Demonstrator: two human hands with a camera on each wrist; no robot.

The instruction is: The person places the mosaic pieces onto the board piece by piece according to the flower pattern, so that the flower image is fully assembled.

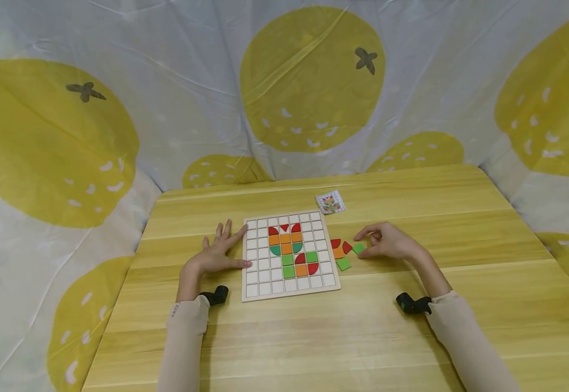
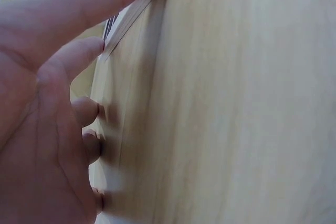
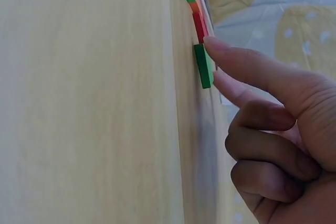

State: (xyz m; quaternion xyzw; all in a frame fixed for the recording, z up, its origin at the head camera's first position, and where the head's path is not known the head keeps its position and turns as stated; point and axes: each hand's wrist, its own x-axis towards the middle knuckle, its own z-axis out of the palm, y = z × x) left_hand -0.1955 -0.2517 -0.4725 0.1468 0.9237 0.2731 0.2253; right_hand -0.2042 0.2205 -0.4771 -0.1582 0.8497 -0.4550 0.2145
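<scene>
A square wooden board (image 1: 244, 283) with a white grid lies on the table, bearing a pattern of red, orange, teal and green pieces. My left hand (image 1: 215, 256) has its fingers spread, thumb and index fingertip resting at the board's left edge. To the right of the board, my right hand (image 1: 391, 242) pinches a green square tile (image 1: 359, 249) between thumb and index finger, its other fingers curled in. In the right wrist view the thumb tip meets the top of this green tile (image 3: 205, 66). A red piece (image 3: 199, 27) is right beside it.
Loose pieces lie by the board's right edge: another green square (image 1: 343, 264), an orange piece (image 1: 338, 253) and red ones (image 1: 347, 247). A small picture card (image 1: 330, 202) with a flower pattern lies behind the board. A fruit-print cloth (image 1: 309, 76) hangs beyond the wooden table (image 1: 304, 343).
</scene>
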